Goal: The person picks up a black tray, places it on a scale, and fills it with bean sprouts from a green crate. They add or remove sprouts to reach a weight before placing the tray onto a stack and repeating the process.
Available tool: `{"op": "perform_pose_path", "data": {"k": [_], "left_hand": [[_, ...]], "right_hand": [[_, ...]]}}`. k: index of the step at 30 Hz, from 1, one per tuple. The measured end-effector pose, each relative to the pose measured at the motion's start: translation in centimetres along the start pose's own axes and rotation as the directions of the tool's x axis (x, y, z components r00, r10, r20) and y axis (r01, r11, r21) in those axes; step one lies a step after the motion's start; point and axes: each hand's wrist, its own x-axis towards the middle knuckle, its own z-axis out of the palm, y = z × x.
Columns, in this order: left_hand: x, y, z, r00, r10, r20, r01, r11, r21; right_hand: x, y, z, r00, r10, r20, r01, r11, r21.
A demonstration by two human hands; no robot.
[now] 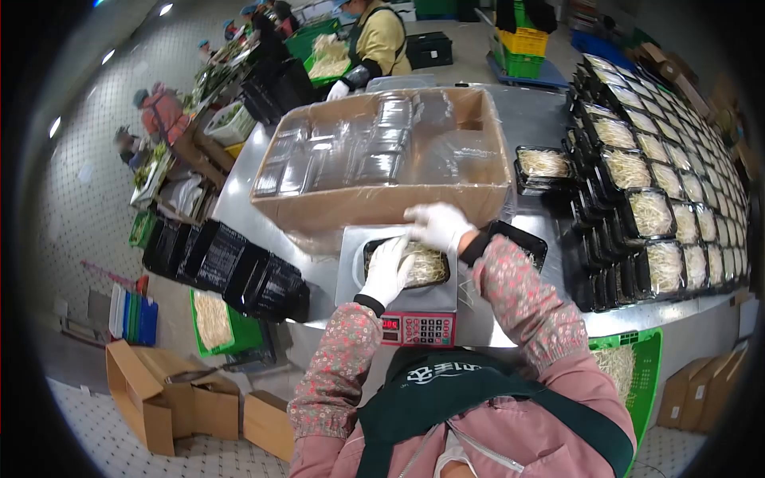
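Note:
A black tray of pale bean sprouts sits on a digital scale with a red display, on a steel table. My left hand, in a white glove, rests on the sprouts at the tray's left side. Over the tray's far edge my gloved right hand hovers with its fingers curled down, touching the sprouts. Whether either hand grips sprouts is not clear.
A big cardboard box of clear lids stands just behind the scale. Stacks of filled sprout trays cover the right side. Empty black trays are stacked at left. Green crates of sprouts sit by the table. Other workers stand at the far tables.

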Motion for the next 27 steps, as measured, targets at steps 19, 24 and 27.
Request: {"op": "perform_pose_path", "data": {"k": [19, 24, 27], "left_hand": [[-10.1, 6.1, -12.3, 0.583, -0.748, -0.316, 0.309, 0.564, -0.766], [-6.2, 6.3, -11.1, 0.631, -0.742, -0.227, 0.198, 0.437, -0.877], [-4.2, 6.3, -9.7, 0.701, -0.691, -0.177, 0.127, 0.365, -0.922]], "right_hand": [[10.3, 13.4, -7.1, 0.849, 0.236, -0.472, -0.295, 0.954, -0.055], [2.5, 4.4, -12.8, 0.867, 0.247, -0.433, 0.111, 0.751, 0.650], [-0.8, 2.9, -11.0, 0.883, 0.090, -0.461, 0.263, 0.719, 0.643]]}}
